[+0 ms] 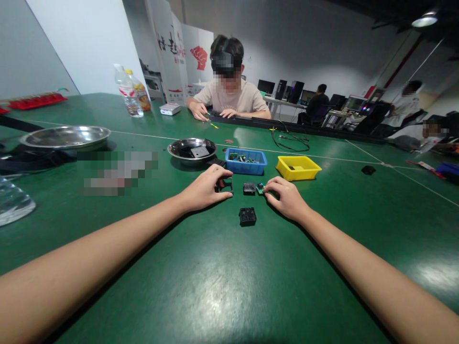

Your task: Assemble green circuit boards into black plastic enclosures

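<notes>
Apparently, parts sit unjoined mid-picture: the left hand (204, 189) is clamped on a black bracket (231, 184); the right hand (285, 197) touches a green circuit board (260, 190), its grip unclear; a black housing (249, 188) and black case (247, 217) lie separate.

Left hand (205, 189) C-shaped (right hand (286, 197) in a pinch)

An apparent electronics workshop and office share 1 room on my remote feed: I see a broad green worktable (208, 267) bearing a circuit board (260, 190), 1 blue bin (246, 167) of small parts (242, 158) and 1 yellow bin (304, 175), while monitors (266, 86), computer towers (280, 89) and desks (287, 102) stand before the far wall (287, 48), a person (317, 102) seated among them.
</notes>
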`<state>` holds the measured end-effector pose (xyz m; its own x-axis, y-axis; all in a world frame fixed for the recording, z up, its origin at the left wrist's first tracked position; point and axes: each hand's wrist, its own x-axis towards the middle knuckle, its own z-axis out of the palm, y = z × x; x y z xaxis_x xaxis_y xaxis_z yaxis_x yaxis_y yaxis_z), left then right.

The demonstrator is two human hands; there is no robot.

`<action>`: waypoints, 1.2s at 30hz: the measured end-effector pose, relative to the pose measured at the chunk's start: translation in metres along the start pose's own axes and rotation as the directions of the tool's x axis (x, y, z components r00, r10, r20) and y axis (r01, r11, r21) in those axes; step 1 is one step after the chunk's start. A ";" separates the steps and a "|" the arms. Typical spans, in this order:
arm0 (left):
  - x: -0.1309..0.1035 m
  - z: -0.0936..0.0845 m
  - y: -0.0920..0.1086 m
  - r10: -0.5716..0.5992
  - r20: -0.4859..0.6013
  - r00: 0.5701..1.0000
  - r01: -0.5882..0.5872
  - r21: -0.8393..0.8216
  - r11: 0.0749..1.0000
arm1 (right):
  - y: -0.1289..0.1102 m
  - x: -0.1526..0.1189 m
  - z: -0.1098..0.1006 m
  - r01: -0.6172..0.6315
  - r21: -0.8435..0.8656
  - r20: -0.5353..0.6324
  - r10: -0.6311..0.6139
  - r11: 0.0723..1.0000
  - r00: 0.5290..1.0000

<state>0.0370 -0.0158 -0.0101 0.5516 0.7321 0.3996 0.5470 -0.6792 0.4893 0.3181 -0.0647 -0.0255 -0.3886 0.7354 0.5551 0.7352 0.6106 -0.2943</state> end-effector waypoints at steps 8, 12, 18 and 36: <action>0.003 0.000 -0.001 -0.080 0.001 0.997 0.079 -0.073 0.994 | 0.000 -0.001 0.000 0.011 -0.005 -0.002 -0.011 1.000 1.000; 0.003 0.000 -0.001 -0.056 -0.004 0.998 0.056 0.019 0.998 | 0.000 -0.001 0.000 0.007 0.003 -0.001 -0.007 1.000 1.000; 0.002 -0.001 0.000 -0.012 0.005 1.000 0.011 0.079 0.997 | -0.001 0.000 -0.001 0.002 0.002 0.007 -0.002 1.000 1.000; 0.001 0.001 -0.002 0.019 0.035 0.999 -0.023 0.103 0.994 | 0.000 -0.001 0.000 0.012 -0.001 -0.006 -0.012 1.000 1.000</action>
<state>0.0373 -0.0138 -0.0113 0.5840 0.7167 0.3812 0.5963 -0.6974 0.3976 0.3183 -0.0657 -0.0256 -0.3936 0.7264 0.5634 0.7314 0.6187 -0.2867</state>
